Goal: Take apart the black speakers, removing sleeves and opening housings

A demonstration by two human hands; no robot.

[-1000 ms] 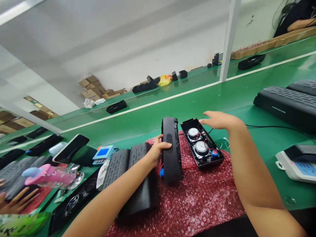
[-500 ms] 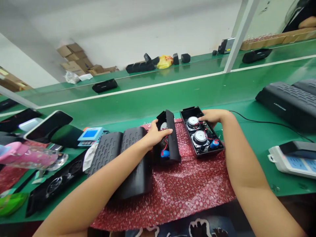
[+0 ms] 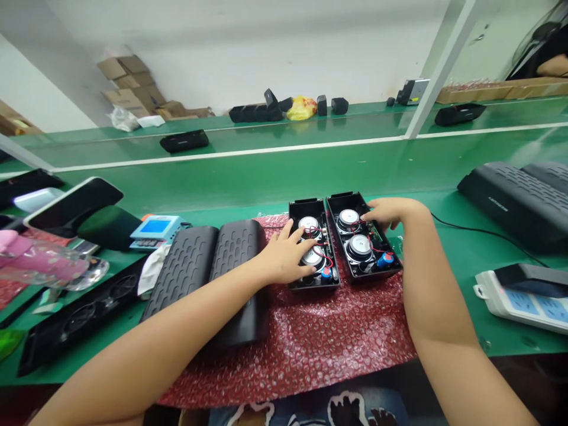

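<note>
On the red bubble wrap spread over the green worktop, two open speaker shells are lying side by side, touching, long axes running near to far. The left hand is resting flat, fingers spread, on the left speaker shell, covering its left edge and part of the near driver. The right hand is lying loosely open, gripping nothing, on the far right edge of the right speaker shell. Each hand is directly over its own shell. Two closed black speakers are lying just left of the left arm.
</note>
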